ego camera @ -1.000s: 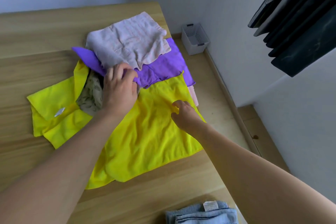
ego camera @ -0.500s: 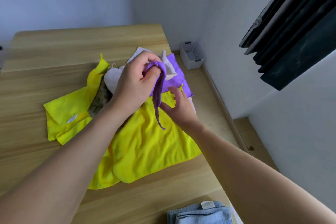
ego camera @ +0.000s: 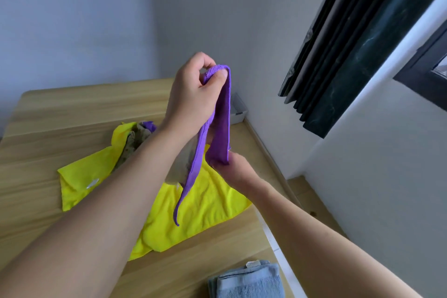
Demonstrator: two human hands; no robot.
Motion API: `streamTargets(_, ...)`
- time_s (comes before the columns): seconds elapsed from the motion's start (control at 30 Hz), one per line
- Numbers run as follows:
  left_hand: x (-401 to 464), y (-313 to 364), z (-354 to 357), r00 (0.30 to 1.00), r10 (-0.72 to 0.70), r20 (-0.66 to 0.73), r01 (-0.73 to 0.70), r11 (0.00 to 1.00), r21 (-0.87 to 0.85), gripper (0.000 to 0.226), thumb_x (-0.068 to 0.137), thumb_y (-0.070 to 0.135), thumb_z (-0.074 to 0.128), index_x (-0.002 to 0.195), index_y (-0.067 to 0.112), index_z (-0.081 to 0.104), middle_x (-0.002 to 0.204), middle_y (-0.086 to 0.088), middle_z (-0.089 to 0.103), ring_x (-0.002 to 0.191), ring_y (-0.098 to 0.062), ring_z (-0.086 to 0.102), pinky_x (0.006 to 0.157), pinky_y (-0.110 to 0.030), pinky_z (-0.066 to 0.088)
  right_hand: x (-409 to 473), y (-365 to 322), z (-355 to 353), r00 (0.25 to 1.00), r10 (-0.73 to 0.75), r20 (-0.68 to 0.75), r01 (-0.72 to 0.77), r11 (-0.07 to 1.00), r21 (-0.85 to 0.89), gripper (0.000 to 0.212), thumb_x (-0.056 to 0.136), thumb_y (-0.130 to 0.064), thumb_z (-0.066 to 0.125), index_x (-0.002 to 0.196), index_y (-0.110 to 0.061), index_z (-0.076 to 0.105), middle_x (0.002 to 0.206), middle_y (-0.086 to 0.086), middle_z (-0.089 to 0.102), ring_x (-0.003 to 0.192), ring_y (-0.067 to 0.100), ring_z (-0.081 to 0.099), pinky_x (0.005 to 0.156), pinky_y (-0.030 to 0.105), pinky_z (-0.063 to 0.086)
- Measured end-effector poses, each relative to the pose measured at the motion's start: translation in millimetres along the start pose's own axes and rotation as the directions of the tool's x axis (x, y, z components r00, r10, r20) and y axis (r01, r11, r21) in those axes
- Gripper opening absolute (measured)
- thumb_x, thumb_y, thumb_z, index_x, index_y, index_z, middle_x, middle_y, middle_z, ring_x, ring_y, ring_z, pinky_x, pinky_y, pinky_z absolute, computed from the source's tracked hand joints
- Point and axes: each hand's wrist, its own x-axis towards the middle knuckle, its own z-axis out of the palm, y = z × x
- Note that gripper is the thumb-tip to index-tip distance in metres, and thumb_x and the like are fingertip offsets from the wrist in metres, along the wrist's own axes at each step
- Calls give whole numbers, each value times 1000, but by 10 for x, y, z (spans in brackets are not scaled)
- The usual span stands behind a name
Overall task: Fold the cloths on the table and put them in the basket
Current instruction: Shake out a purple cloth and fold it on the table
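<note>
My left hand (ego camera: 193, 94) pinches the top edge of a purple cloth (ego camera: 219, 128) and holds it raised above the table (ego camera: 60, 113). The cloth hangs down in a long strip. My right hand (ego camera: 232, 167) grips its lower part from below. Under them a yellow cloth (ego camera: 205, 203) lies spread on the wood, with a patterned olive cloth (ego camera: 131, 145) bunched on its far left part. A grey basket (ego camera: 238, 110) stands on the floor by the wall, mostly hidden behind the purple cloth.
A folded blue towel (ego camera: 249, 280) lies at the table's near right corner. The table's right edge runs close to the wall. Dark curtains (ego camera: 343, 38) hang at the upper right.
My left hand has lifted the purple cloth from the pile high above the table. My right hand has moved up and taken hold of its lower part. The view has tilted upward.
</note>
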Motion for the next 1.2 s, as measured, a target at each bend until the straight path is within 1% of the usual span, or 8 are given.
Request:
streamTargets(0.2,-102,301,-269,940,-57,-336,133,969,207,31,76,16,46,58,15,21,53,0,25,59,-26,23,54,-37,27,-327,21,-524,963,196,185,-249,909,334,23,98,-21,44,82,-22,60,83,3,67,69,19,60,61,27,43)
streamTargets(0.37,-246,616,-473,934,60,-351,70,936,346,34,76,14,47,58,15,18,52,-1,22,61,-29,22,53,-34,22,-429,-64,-612,956,156,246,-249,877,412,18,100,-26,46,93,-22,62,92,1,70,79,19,63,75,31,48)
streamTargets(0.57,-181,721,-688,944,7,-329,139,897,420,29,74,17,45,58,12,21,53,-2,23,63,-31,24,52,-34,23,-326,-581,-928,987,151,58,-145,666,732,31,94,-19,42,110,-19,68,105,4,70,97,19,61,85,33,44)
streamTargets(0.73,-145,951,-706,964,-124,-234,88,984,-156,16,66,14,55,56,4,47,59,-2,41,58,-19,37,55,-32,32,-249,-874,-1164,950,297,-96,-52,454,889,29,90,-11,39,73,-17,62,68,0,61,66,18,53,72,32,45)
streamTargets(0.87,-75,1136,-775,979,-165,116,200,717,-667,27,58,10,59,81,10,73,89,-8,69,83,-21,60,79,-33,43,-168,-910,-1330,883,437,-170,-40,431,901,19,87,-13,47,69,-20,49,61,-2,40,52,14,36,51,24,24)
streamTargets(0.97,-81,1170,-765,970,-59,236,214,665,-716,34,62,10,52,89,4,71,106,-15,70,102,-25,64,95,-37,43,-186,-868,-1464,875,446,-187,-42,455,889,18,84,-6,47,72,-20,47,63,-1,38,52,14,33,49,25,22)
streamTargets(1.07,-72,1230,-710,970,-14,244,196,637,-746,20,64,3,46,71,-1,64,87,-21,66,91,-32,66,96,-42,48,-221,-836,-1607,875,444,-193,-55,487,872,23,82,-3,45,68,-21,43,62,0,35,50,14,31,47,24,21)
streamTargets(1.2,-11,1279,-661,970,12,244,147,770,-621,8,63,3,51,57,6,48,58,-11,40,57,-23,43,61,-30,41,-271,-779,-1738,909,405,-98,-124,487,865,17,73,-16,49,64,-24,37,59,-3,32,48,15,31,44,21,25)
